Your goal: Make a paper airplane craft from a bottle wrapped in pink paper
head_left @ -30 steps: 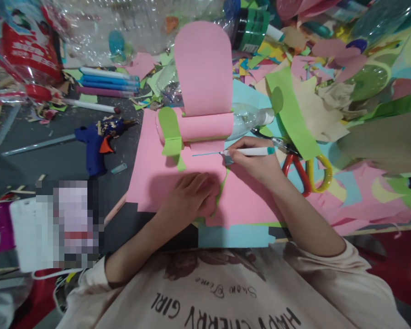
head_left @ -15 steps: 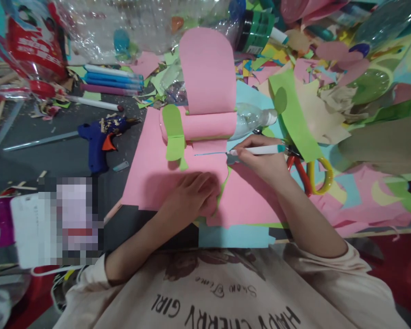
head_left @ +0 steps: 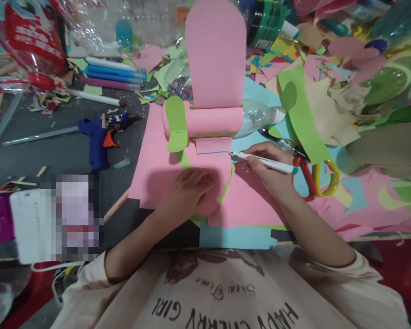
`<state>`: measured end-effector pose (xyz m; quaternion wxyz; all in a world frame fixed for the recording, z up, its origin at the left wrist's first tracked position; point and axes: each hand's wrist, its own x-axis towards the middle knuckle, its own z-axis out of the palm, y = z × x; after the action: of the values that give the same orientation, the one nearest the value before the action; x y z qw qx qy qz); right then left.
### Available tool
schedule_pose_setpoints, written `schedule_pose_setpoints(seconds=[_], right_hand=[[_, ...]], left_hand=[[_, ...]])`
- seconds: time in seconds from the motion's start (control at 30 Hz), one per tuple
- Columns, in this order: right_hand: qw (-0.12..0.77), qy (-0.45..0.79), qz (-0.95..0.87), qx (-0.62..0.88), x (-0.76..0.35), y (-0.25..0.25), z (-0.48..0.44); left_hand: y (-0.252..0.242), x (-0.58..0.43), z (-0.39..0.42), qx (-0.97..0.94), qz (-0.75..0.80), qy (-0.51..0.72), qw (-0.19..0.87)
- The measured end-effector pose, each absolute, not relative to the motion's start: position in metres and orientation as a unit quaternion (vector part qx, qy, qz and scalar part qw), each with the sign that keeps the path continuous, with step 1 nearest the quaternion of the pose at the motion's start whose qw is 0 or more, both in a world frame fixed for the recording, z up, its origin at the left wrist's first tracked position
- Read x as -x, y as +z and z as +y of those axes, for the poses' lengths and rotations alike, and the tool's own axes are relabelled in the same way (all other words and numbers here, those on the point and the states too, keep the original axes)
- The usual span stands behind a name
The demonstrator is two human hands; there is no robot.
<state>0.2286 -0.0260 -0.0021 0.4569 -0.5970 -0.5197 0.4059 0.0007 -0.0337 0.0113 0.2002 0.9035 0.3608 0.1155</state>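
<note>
A white marker [head_left: 265, 163] with a teal end is pinched in my right hand [head_left: 272, 171], its tip at the right end of a thin blue line on the pink paper. My left hand [head_left: 192, 192] rests on the pink paper [head_left: 149, 160], fingers loosely bent and holding nothing. Just beyond my hands lies a clear plastic bottle [head_left: 256, 116] on its side, wrapped in pink paper. A large rounded pink piece [head_left: 215, 55] stands up from the wrap, and a green paper strip [head_left: 177, 121] is on its left part.
Left are a blue glue gun [head_left: 97, 141], several markers [head_left: 113, 73] and a phone-like, partly blurred item [head_left: 29, 224]. Scissors [head_left: 325, 178] with red and yellow handles lie right of my right hand. Paper scraps [head_left: 380, 205] and plastic bottles [head_left: 36, 41] crowd the sides and back.
The marker has tilted, its teal end swinging down toward me, and its tip has moved slightly right. The wrapped bottle and its upright pink piece appear tipped slightly. My left hand stays on the paper.
</note>
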Motion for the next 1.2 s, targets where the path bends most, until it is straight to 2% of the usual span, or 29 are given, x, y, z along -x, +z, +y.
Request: schedule_pose_setpoints(seconds=[0.4,0.67,0.9,1.2], right_hand=[[0.424,0.372,-0.547,0.618,-0.226,-0.002,-0.026],[0.42,0.343,-0.586,0.603,-0.227,-0.008,-0.029],[0.411,0.33,-0.618,0.584,-0.225,-0.007,-0.033],[0.382,0.326,-0.673,0.543,-0.217,0.001,-0.04]], left_hand=[[0.001,0.001,-0.025,-0.891,0.366,0.227,0.145],[-0.011,0.001,-0.026,-0.879,0.372,0.251,0.162],[-0.009,0.006,-0.025,-0.85,0.457,0.158,0.211],[-0.014,0.006,-0.024,-0.831,0.475,0.166,0.237]])
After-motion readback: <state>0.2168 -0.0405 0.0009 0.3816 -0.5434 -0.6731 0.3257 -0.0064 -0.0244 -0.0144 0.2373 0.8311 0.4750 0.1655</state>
